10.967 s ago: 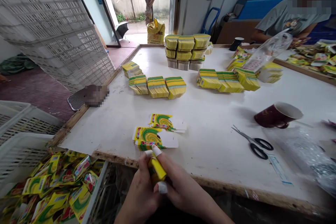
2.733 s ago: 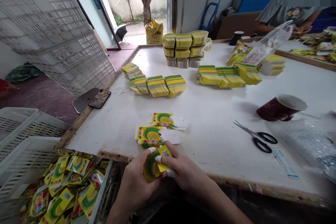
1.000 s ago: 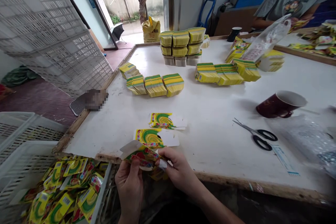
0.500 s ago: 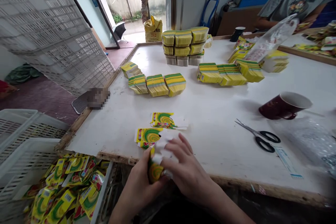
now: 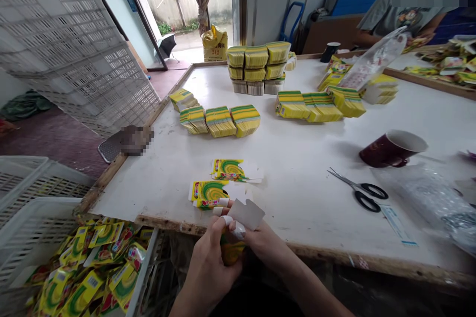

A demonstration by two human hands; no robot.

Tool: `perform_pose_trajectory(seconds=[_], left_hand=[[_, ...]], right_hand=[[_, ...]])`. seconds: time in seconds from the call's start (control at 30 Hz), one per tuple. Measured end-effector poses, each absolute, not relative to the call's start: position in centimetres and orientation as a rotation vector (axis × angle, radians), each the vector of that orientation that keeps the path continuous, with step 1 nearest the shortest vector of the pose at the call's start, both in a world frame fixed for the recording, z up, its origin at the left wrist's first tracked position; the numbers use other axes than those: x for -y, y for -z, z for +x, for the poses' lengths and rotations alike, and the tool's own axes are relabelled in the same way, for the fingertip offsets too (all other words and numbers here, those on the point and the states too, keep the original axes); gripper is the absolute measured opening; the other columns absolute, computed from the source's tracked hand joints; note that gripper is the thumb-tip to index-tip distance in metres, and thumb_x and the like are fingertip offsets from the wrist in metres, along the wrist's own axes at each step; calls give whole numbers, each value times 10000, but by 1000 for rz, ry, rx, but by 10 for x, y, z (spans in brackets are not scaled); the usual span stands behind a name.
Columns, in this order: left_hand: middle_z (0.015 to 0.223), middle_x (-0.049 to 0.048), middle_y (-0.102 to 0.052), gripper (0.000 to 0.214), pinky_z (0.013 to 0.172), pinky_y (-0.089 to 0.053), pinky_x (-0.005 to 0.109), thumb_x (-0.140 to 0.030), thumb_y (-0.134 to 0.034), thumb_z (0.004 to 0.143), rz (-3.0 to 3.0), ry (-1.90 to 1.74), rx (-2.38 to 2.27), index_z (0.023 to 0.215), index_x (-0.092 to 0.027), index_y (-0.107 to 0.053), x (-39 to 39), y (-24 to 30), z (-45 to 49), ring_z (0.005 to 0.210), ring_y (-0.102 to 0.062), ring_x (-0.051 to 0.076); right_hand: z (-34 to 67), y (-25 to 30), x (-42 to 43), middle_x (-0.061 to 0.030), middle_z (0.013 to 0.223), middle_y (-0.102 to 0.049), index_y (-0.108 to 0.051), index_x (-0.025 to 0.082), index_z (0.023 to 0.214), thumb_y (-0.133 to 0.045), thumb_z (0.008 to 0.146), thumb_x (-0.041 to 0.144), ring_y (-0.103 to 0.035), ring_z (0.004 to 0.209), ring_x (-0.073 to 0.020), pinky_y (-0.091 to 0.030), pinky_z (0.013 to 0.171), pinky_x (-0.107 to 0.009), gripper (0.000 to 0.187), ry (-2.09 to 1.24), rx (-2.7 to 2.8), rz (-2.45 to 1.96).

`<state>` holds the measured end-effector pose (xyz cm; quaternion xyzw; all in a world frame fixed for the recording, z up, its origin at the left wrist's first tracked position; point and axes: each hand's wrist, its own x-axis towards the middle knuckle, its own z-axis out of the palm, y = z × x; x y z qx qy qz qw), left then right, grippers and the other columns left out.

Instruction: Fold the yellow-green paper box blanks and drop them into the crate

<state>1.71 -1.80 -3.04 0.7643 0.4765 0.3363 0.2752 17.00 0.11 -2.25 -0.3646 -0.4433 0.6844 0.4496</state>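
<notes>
Scissors right of cards (table)

The yellow sack in the doorway bears red digits, apparently "313". Print on the yellow-green cartons and mug is too small to read.

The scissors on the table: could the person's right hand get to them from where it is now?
Probably yes. The scissors lie on bare table to the right hand's side, nothing between. But both hands hold a small carton, so the right hand would have to let go first.
</notes>
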Motion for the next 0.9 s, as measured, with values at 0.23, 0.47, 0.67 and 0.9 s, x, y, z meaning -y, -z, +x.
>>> perform_pose_trajectory(seconds=[0.23, 0.47, 0.67, 0.9], left_hand=[[1216, 162, -642, 822, 825, -561, 415, -165, -740, 701, 1869, -881, -1244, 1393, -234, -301, 13, 43, 13, 1021, -684, 292], [1202, 169, -658, 683, 903, -513, 518, -256, -827, 616, 1713, -1058, -1543, 1234, -207, -540, 11, 51, -1, 1074, -649, 345], [1103, 101, -735, 718, 819, -561, 412, -300, -836, 610, 1918, -957, -1554, 1261, -240, -540, 9, 49, -20, 969, -709, 304], [1057, 60, -752, 694, 785, -573, 381, -277, -856, 579, 1830, -948, -1479, 1219, -275, -588, 9, 41, -17, 907, -723, 280]], right_hand=[[172, 21, 9, -149, 1475, -460, -355, 224, 1500, -525, 908, 127, -387, 1406, -281, -369, 1124, -437, 623, -1226, 1785, -965], [177, 35, 2, -133, 1574, -329, -353, 273, 1505, -440, 942, 76, -350, 1438, -263, -376, 1123, -407, 603, -1048, 1879, -1007], [187, 33, -3, -165, 1477, -436, -509, 254, 1381, -556, 870, 46, -624, 1160, -286, -514, 958, -403, 554, -1093, 2122, -1124], [191, 16, -7, -70, 1212, -565, -668, 248, 1050, -534, 807, -20, -605, 1087, -219, -503, 933, -348, 385, -1127, 2111, -1036]])
